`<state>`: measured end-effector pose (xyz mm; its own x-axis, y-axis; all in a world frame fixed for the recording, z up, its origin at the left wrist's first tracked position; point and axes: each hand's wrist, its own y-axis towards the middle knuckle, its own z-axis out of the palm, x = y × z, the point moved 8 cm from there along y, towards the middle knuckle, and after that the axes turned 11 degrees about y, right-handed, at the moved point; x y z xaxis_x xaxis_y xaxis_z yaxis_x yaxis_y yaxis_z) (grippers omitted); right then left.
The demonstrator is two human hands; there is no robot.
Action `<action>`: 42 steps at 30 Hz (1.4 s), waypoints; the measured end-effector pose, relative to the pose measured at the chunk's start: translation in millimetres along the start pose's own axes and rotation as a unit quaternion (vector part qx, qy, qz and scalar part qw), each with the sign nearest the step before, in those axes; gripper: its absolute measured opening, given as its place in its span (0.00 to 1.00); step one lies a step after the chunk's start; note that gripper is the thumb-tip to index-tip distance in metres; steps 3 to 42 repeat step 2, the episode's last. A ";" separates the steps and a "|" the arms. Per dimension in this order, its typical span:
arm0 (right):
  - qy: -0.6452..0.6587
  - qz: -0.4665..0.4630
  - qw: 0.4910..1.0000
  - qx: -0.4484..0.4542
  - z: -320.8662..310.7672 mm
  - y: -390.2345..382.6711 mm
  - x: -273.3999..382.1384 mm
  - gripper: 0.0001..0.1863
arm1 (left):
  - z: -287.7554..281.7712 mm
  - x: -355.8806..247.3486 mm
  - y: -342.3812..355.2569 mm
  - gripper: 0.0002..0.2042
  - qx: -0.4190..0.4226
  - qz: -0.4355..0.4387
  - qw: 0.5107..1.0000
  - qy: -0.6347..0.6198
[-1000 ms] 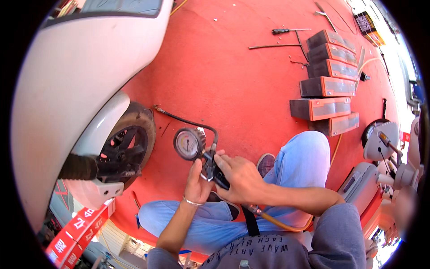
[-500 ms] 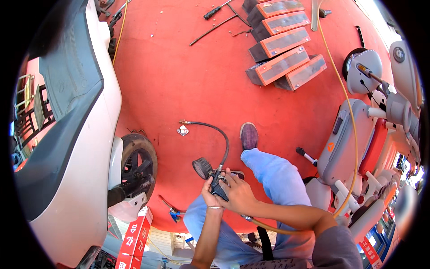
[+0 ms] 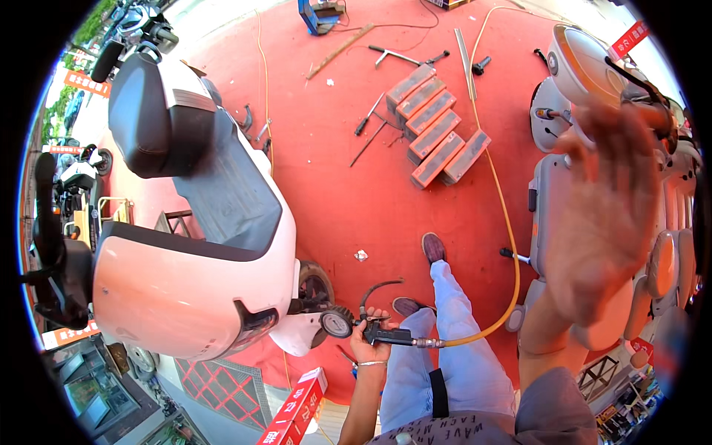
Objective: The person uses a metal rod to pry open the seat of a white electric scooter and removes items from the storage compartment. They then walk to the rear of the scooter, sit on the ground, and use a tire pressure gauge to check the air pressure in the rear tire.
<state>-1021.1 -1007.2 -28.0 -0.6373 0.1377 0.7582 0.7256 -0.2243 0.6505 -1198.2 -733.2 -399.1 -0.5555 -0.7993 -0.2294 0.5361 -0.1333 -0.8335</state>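
We had the left hand (image 3: 368, 343) clenched round the dark metal grip of the tyre inflator gun (image 3: 386, 336), fingers wrapped tight, a thin bracelet on the wrist. The gun sat low in frame, just right of the scooter's front wheel (image 3: 317, 285) and over our left knee. Its round dial gauge (image 3: 337, 323), glass face in a black knurled rim, lay touching the glossy white fender. A short black rubber hose (image 3: 377, 286) looped up from the gun in an arc toward the tyre. A brass coupling at the rear of the gun joined a smooth yellow air hose (image 3: 504, 230), which curved right and ran up across the floor.

Right hand (image 3: 608, 200) was raised close to the camera, blurred, palm flat, fingers spread and released, holding nothing.

The white scooter (image 3: 200, 274) had a smooth glossy moulded body, a matt dark footboard and a padded black seat. The floor (image 3: 334, 178) was flat red painted concrete, scuffed. A row of rectangular bricks (image 3: 437, 137), rough-faced and reddish, lay side by side on it, well apart from the gun. Thin metal hand tools (image 3: 404, 55) lay scattered above the bricks. A second scooter (image 3: 586, 81) with rounded white panels stood at right. We wore light blue jeans, dark shoe (image 3: 433, 247) flat on the floor.
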 end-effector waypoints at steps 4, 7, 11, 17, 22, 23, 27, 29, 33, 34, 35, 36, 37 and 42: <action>0.013 -0.081 0.996 -0.017 17.3 5.2 133.4 0.50 | 19.0 -13.0 -35.4 0.17 0.009 -0.011 1.000 -0.028; 0.013 -0.081 0.996 -0.017 17.3 5.2 133.4 0.50 | 19.0 -13.0 -35.4 0.17 0.009 -0.011 1.000 -0.028; 0.013 -0.081 0.996 -0.017 17.3 5.2 133.4 0.50 | 19.0 -13.0 -35.4 0.17 0.009 -0.011 1.000 -0.028; 0.013 -0.081 0.996 -0.017 17.3 5.2 133.4 0.50 | 19.0 -13.0 -35.4 0.17 0.009 -0.011 1.000 -0.028; 0.013 -0.081 0.996 -0.017 17.3 5.2 133.4 0.50 | 19.0 -13.0 -35.4 0.17 0.009 -0.011 1.000 -0.028; 0.013 -0.081 0.996 -0.017 17.3 5.2 133.4 0.50 | 19.0 -13.0 -35.4 0.17 0.009 -0.011 1.000 -0.028; 0.013 -0.081 0.996 -0.017 17.3 5.2 133.4 0.50 | 19.0 -13.0 -35.4 0.17 0.009 -0.011 1.000 -0.028; 0.013 -0.081 0.996 -0.017 17.3 5.2 133.4 0.50 | 19.0 -13.0 -35.4 0.17 0.009 -0.011 1.000 -0.028; 0.013 -0.081 0.996 -0.017 17.3 5.2 133.4 0.50 | 19.0 -13.0 -35.4 0.17 0.009 -0.011 1.000 -0.028; 0.013 -0.081 0.996 -0.017 17.3 5.2 133.4 0.50 | 19.0 -13.0 -35.4 0.17 0.009 -0.011 1.000 -0.028; 0.013 -0.081 0.996 -0.017 17.3 5.2 133.4 0.50 | 19.0 -13.0 -35.4 0.17 0.009 -0.011 1.000 -0.028; 0.013 -0.081 0.996 -0.017 17.3 5.2 133.4 0.50 | 19.0 -13.0 -35.4 0.17 0.009 -0.011 1.000 -0.028; 0.013 -0.081 0.996 -0.017 17.3 5.2 133.4 0.50 | 19.0 -13.0 -35.4 0.17 0.009 -0.011 1.000 -0.028; 0.013 -0.081 0.996 -0.017 17.3 5.2 133.4 0.50 | 19.0 -13.0 -35.4 0.17 0.009 -0.011 1.000 -0.028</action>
